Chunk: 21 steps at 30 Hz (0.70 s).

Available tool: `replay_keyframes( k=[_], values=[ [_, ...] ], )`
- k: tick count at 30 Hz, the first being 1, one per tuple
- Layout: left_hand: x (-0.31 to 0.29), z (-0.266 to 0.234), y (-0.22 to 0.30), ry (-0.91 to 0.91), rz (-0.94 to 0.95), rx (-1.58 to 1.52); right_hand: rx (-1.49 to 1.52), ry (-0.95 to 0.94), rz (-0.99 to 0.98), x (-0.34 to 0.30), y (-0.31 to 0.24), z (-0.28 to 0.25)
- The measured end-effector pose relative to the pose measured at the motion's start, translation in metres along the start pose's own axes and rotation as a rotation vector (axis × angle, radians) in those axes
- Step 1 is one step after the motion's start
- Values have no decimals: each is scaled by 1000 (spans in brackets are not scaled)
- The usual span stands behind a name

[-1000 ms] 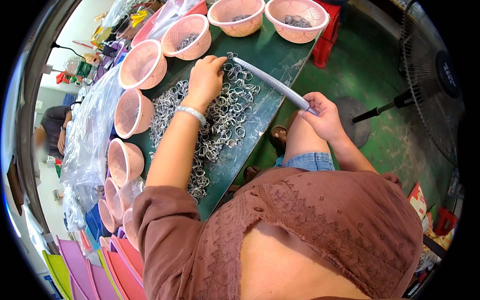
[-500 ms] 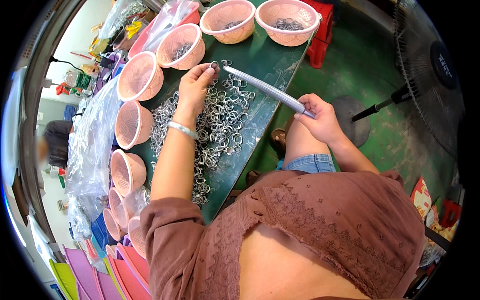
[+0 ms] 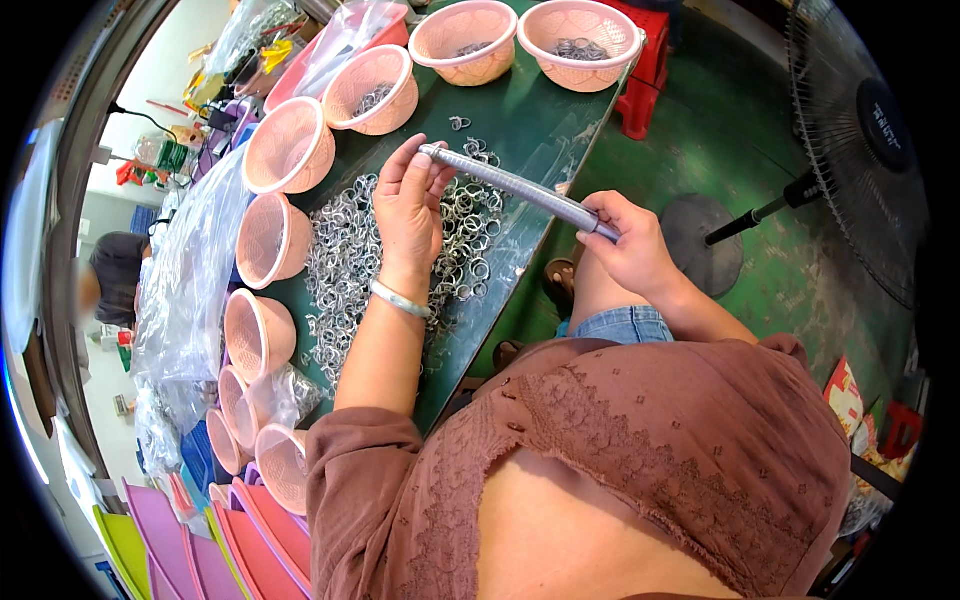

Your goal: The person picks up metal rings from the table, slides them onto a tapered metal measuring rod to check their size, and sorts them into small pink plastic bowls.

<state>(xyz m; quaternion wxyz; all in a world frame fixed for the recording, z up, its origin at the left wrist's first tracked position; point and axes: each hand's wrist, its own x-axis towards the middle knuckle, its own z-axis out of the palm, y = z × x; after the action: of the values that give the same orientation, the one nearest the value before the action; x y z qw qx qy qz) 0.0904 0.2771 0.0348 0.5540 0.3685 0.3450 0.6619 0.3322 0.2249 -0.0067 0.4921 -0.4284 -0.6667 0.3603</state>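
Observation:
My right hand [image 3: 630, 235] is closed around the thick end of a grey tapered ring mandrel [image 3: 515, 185], which slants up to the left over the table. At its thin tip, my left hand [image 3: 408, 205] pinches a small silvery ring [image 3: 430, 150]. The fingers partly hide this ring, and I cannot tell how far it sits over the tip. Below and around the left hand spreads a large pile of silver rings [image 3: 345, 265] on the dark green table [image 3: 480, 345]. A few loose rings [image 3: 459, 123] lie beyond the pile.
Pink plastic baskets line the table's far and left edges; the far right basket [image 3: 580, 50] and its neighbour [image 3: 463, 45] hold rings. Clear plastic sheeting [image 3: 190, 280] covers the left side. A black fan [image 3: 850, 140] and a red stool [image 3: 645, 85] stand at the right.
My left hand has moved right and nearer with the ring, bringing it to the mandrel's tip. The mandrel has shifted slightly left and down with my right hand.

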Motion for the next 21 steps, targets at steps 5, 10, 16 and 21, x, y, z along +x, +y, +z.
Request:
replay_keyframes(
  k=[5,10,16,21],
  values=[
    [-15,5,-4,-50,45,-1,-72,36,-94,-2,-9,7],
    [-41,15,-9,-266,10,49,-322,124,-343,2,-25,16],
    [-55,17,6,-284,-13,86,-478,179,-571,9,-33,20],
    [-56,10,6,-305,3,124,-487,160,-588,9,-33,23]
  ],
)
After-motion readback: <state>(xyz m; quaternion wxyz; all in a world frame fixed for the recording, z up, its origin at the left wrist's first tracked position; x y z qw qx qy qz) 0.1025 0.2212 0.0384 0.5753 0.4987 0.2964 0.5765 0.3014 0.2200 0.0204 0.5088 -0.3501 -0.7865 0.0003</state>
